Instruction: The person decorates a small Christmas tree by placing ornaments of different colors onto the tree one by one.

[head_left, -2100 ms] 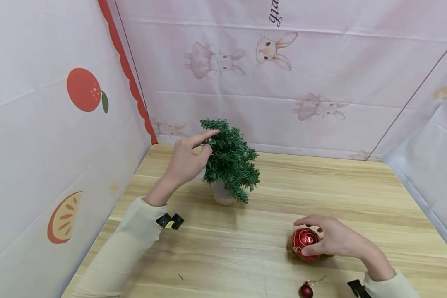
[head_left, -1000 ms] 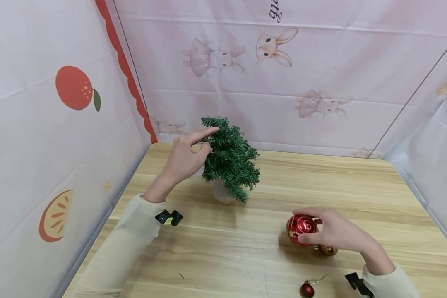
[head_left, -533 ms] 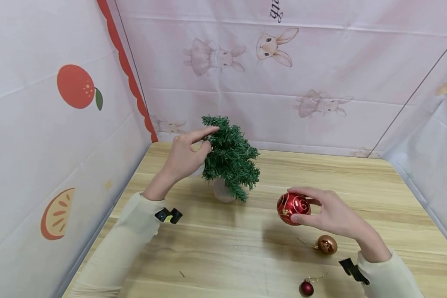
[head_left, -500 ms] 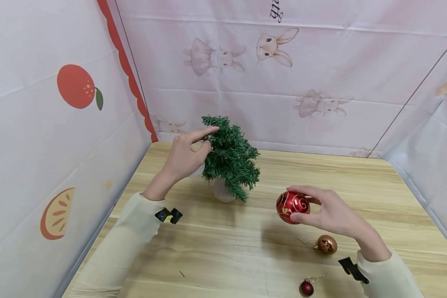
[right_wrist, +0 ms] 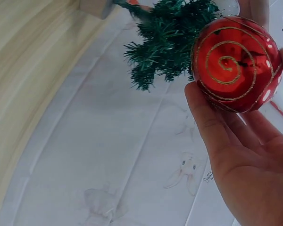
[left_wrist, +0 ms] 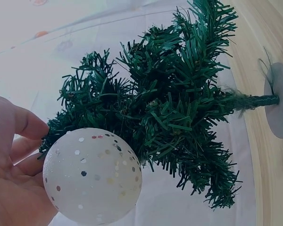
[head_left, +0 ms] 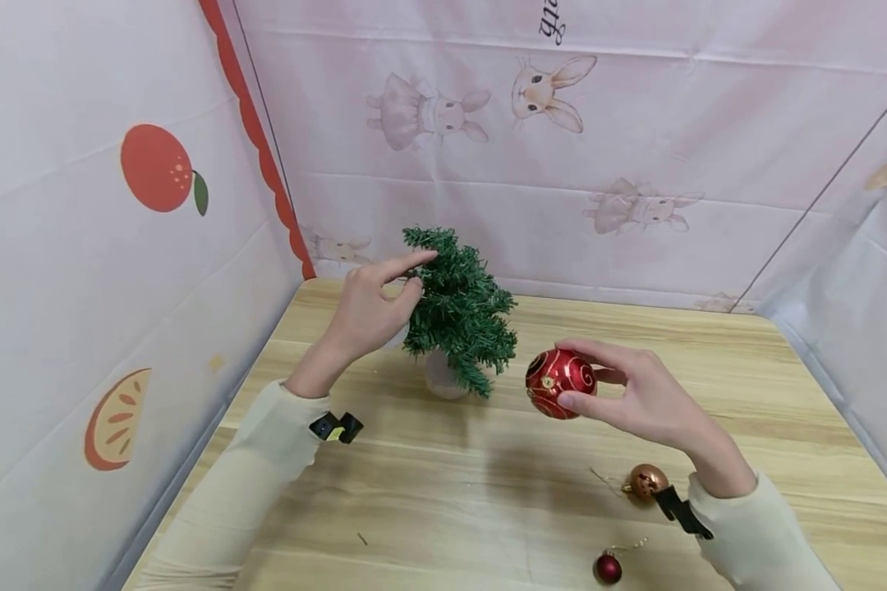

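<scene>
A small artificial Christmas tree (head_left: 461, 308) stands toward the back of the table on a pale round base (head_left: 443, 377). My left hand (head_left: 369, 312) grips its upper left side, fingertips partly buried in the green needles. Beside that palm is a white bauble with shiny dots (left_wrist: 92, 176), mostly hidden in the head view. How the white bauble is attached cannot be seen. My right hand (head_left: 639, 394) holds a large red bauble with gold swirls (head_left: 560, 383) between thumb and fingers, raised above the table to the right of the tree.
A copper-coloured bauble (head_left: 646, 482) lies on the wooden table (head_left: 429, 492), partly behind the right wrist strap. Nearer the front is a small dark red bauble (head_left: 607, 567) with a gold string. Printed cloth walls (head_left: 532, 213) enclose the table's back and sides.
The right hand has picked the red bauble up off the table and carried it up and left, nearer the tree. This uncovered the copper-coloured bauble. The left hand stays at the tree.
</scene>
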Demonstrator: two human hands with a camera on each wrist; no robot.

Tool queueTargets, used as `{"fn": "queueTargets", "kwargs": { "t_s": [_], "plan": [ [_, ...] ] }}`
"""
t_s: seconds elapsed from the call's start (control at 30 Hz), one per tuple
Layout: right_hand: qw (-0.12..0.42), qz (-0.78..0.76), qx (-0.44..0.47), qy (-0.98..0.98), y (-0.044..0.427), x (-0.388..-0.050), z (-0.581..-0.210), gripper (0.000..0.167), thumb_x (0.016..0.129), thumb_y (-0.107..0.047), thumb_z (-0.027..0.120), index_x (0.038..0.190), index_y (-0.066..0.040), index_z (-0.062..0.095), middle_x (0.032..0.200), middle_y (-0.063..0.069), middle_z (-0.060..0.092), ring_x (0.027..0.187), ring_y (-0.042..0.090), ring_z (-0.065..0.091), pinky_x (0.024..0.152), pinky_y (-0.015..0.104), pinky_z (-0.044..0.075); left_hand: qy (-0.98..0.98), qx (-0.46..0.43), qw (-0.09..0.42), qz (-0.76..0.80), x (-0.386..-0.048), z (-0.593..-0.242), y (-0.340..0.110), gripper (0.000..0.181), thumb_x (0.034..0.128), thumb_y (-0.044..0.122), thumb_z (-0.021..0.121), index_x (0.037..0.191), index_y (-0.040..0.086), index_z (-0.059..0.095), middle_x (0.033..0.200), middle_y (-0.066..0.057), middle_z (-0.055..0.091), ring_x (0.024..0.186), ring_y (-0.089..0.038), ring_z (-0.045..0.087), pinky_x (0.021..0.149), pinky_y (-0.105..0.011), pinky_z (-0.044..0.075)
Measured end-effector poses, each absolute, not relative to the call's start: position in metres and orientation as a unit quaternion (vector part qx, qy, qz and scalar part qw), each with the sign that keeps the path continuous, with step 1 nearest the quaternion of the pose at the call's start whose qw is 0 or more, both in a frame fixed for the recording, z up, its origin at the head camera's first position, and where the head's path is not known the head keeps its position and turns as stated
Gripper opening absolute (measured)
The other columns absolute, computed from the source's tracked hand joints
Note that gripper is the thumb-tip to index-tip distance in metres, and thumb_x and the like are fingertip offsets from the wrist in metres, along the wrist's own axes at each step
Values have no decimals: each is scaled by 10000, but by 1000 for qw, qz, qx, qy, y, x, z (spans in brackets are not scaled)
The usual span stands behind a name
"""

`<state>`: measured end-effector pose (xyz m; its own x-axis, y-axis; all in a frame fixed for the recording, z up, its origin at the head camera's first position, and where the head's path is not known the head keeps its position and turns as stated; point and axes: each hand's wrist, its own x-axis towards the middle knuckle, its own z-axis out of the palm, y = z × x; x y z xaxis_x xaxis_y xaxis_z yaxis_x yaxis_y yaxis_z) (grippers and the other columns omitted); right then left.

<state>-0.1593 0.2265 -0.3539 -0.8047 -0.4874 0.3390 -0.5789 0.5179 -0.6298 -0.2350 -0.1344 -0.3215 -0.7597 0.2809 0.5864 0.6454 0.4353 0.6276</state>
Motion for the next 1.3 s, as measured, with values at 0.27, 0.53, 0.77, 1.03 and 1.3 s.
{"fn": "queueTargets", "kwargs": {
  "t_s": [0.27, 0.53, 0.77, 1.03, 1.3],
  "plan": [
    [60, 386, 297, -872, 213, -166, -344, 547, 944, -175, 797, 1462, -126, 628, 1344, 109, 727, 1180, 282, 731, 918, 224, 602, -822, -288, 210, -445, -233, -322, -136, 407, 1037, 87, 575, 1414, 186, 691, 1386, -91, 710, 349, -55, 193, 379, -232, 217],
    [60, 393, 280, -874, 195, -171, -337, 540, 965, -236, 779, 1473, -142, 622, 1332, 98, 733, 1159, 254, 743, 868, 257, 623, -822, -289, 203, -446, -233, -327, -137, 392, 1058, 88, 553, 1412, 182, 692, 577, -55, 615, 355, -49, 198, 393, -226, 212],
    [63, 404, 285, -867, 185, -172, -337, 525, 969, -231, 773, 1464, -135, 626, 1322, 102, 737, 1138, 262, 755, 870, 227, 613, -820, -285, 207, -451, -230, -331, -139, 395, 1060, 83, 545, 1413, 184, 691, 461, -30, 439, 355, -41, 177, 387, -225, 198],
    [67, 412, 290, -861, 178, -174, -334, 539, 972, -199, 765, 1476, -92, 609, 1312, 140, 738, 1069, 270, 782, 831, 235, 623, -803, -331, 316, -383, -220, -331, -132, 352, 1009, 51, 626, 1350, 37, 711, 1402, -200, 679, 653, -165, 718, 511, -206, 477],
    [71, 426, 285, -856, 172, -176, -333, 506, 982, -214, 758, 1460, -113, 628, 1259, 107, 760, 1041, 217, 788, 816, 244, 632, -734, -451, 376, -342, -200, -330, -115, 209, 936, 40, 714, 1122, -25, 782, 1093, -164, 803, 1086, -310, 764, 1002, -423, 599]
  ]
}}
